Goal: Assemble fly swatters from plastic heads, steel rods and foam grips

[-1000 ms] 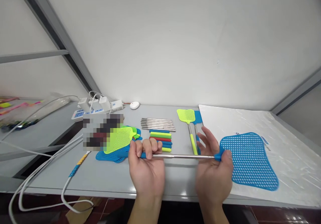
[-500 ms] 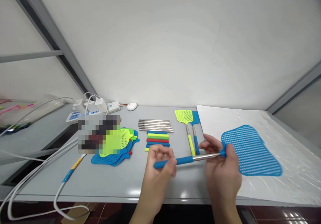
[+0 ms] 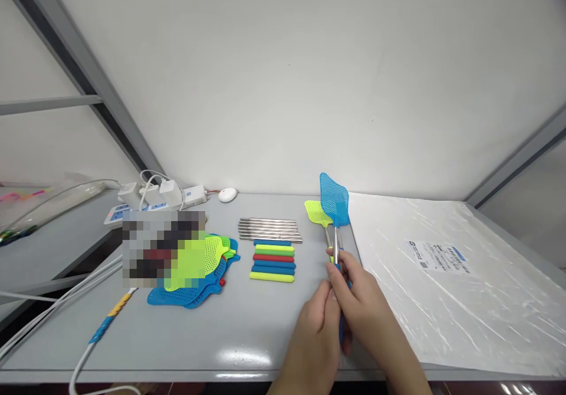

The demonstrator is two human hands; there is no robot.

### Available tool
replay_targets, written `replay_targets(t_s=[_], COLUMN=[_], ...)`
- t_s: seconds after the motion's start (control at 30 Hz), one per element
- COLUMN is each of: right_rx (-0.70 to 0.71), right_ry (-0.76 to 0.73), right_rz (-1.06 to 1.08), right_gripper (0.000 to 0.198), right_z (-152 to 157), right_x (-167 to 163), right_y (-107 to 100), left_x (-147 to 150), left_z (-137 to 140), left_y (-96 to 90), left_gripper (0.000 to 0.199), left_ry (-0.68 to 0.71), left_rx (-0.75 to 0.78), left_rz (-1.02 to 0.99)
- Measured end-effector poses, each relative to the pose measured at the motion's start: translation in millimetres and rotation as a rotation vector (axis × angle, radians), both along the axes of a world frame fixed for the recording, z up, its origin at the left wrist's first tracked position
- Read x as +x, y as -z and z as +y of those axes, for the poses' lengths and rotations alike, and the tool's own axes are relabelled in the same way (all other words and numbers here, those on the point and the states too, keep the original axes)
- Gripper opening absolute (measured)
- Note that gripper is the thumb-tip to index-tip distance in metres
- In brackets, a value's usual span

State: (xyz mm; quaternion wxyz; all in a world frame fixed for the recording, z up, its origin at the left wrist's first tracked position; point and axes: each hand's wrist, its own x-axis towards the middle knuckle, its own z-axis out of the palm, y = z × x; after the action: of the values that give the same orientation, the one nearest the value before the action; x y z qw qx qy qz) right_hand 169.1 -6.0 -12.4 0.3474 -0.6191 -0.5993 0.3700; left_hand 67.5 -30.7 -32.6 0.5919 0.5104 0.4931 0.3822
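Note:
Both my hands grip the blue handle of a blue fly swatter [image 3: 335, 199], whose mesh head points away from me toward the wall. My right hand [image 3: 360, 295] pinches the upper handle near the metal rod. Lower down, my left hand [image 3: 316, 330] is closed round the same handle. Behind the held swatter lies a yellow-green fly swatter [image 3: 315, 213] on the table; another swatter beside it is mostly hidden. To the left are a row of coloured handles [image 3: 273, 259], a bundle of metal rods [image 3: 269, 229] and a pile of swatter heads [image 3: 198, 292].
On the right a flat white plastic-wrapped package [image 3: 442, 295] with a label covers the grey table [image 3: 198, 342]. A power strip [image 3: 119, 212] with plugs, white cables [image 3: 57, 318] and a small white oval device [image 3: 227, 194] are at the left. A pixelated patch hides part of that side.
The blue swatter has swung from lying sideways, head to the right, to pointing away from me. My right hand has shifted from its neck to the handle; my left hand has moved right.

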Motion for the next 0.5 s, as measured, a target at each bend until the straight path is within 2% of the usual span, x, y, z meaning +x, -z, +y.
replay_targets(t_s=[0.13,0.2,0.33,0.5], right_rx=[0.045,0.07,0.099,0.026], right_ry=[-0.025,-0.015,-0.018,0.014], right_rz=[-0.327,-0.497,-0.704,-0.934], right_gripper=[0.048,0.052,0.042,0.026], right_z=[24.8,38.1,56.8,69.4], right_x=[-0.3,-5.0,-15.9,-25.3], right_y=[1.7,3.8,10.4,16.2], left_x=[-16.2,-30.4,-70.4,-112.2], left_z=[14.5,19.3,24.2,28.7], left_y=[9.0,10.0,10.0,16.6], left_gripper=[0.031,0.032,0.031,0.026], left_ry=[0.026,0.014,-0.116,-0.353], left_rx=[0.278,0.35,0.395,0.433], left_rz=[0.427,0.57,0.625,0.651])
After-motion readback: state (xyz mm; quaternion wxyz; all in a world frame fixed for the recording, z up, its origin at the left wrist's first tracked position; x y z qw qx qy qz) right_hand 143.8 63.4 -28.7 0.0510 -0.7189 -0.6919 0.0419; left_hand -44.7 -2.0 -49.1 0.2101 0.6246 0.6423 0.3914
